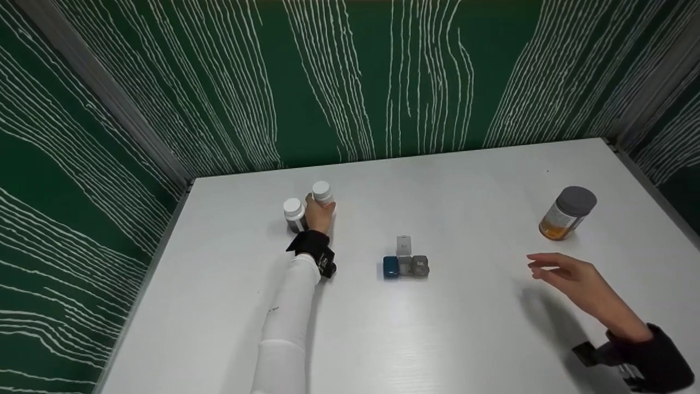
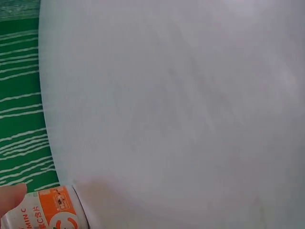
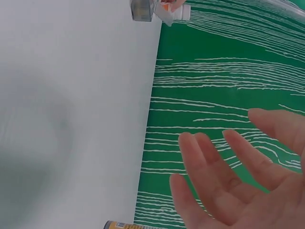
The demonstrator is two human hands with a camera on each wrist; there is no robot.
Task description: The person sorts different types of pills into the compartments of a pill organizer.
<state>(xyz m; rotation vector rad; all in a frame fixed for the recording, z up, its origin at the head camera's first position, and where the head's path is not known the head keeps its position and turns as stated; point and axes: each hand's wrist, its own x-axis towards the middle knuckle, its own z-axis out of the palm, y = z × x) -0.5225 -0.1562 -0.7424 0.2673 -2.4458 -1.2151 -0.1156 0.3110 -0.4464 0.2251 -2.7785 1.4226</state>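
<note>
With fingers of left hand (image 1: 319,216), gripping vitamin C bottle (image 1: 324,195) round the body, probably to keep its cap (image 1: 321,187) clear, near far edge of surface (image 1: 465,219), while holding right hand (image 1: 581,280) loose and empty near grey-lidded jar (image 1: 567,212) toward right edge.

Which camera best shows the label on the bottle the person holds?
The left wrist view: the label on the bottle is close, some print readable, though partly cut off. The head view shows mainly the white cap, hardly any label; the right wrist view, just a small orange patch.
</note>
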